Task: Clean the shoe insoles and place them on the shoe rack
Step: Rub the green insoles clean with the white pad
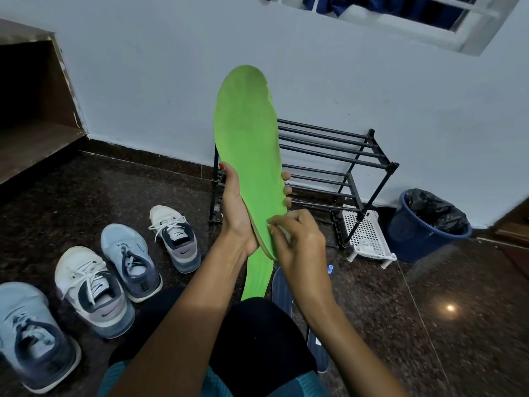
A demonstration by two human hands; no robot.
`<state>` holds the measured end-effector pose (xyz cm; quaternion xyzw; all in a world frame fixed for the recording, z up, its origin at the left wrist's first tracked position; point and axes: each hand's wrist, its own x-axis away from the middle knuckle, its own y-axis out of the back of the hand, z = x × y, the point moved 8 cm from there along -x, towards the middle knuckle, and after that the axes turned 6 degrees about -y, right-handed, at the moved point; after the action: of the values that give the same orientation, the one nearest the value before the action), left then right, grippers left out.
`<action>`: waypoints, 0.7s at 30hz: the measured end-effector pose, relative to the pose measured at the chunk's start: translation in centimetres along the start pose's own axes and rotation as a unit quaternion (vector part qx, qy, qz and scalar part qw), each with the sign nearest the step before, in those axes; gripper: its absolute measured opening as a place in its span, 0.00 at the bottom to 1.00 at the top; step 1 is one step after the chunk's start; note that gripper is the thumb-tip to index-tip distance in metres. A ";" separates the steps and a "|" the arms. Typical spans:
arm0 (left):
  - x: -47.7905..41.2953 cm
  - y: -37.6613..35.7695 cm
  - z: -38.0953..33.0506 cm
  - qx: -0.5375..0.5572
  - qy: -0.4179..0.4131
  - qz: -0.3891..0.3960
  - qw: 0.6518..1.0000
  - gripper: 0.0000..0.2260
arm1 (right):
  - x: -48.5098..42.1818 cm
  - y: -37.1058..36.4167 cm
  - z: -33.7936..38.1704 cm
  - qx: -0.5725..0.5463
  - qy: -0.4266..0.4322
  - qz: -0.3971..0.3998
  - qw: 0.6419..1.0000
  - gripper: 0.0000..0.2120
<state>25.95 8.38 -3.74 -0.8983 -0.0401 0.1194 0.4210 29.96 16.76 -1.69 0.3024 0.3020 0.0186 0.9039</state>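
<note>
The left hand (237,213) has its fingers wrapped round a green insole (246,133), holding it up in front of the black shoe rack (343,156) by the far wall. The right hand (300,242) curls round a small white cloth (284,231), pressing it on the insole's near end. Four shoes (130,260) sit on the floor at the left.

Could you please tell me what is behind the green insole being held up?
The black shoe rack stands behind it; the green insole covers one end, so anything resting there cannot be seen.
</note>
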 end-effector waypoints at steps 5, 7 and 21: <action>-0.1 0.1 0.0 0.018 -0.001 -0.004 1.000 0.41 | 1.0 -0.2 1.1 -0.041 0.017 0.039 0.998 0.08; -0.1 0.0 0.1 0.011 0.004 0.002 1.000 0.41 | 0.8 0.0 1.0 -0.033 0.015 0.035 0.999 0.08; -0.1 0.4 0.4 0.000 0.007 -0.012 1.000 0.39 | 0.7 -0.2 0.8 -0.102 -0.004 0.040 0.994 0.08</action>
<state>25.76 8.39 -4.24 -0.8985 -0.0478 0.1075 0.4229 30.93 16.28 -1.64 0.2200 0.2822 0.0840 0.9300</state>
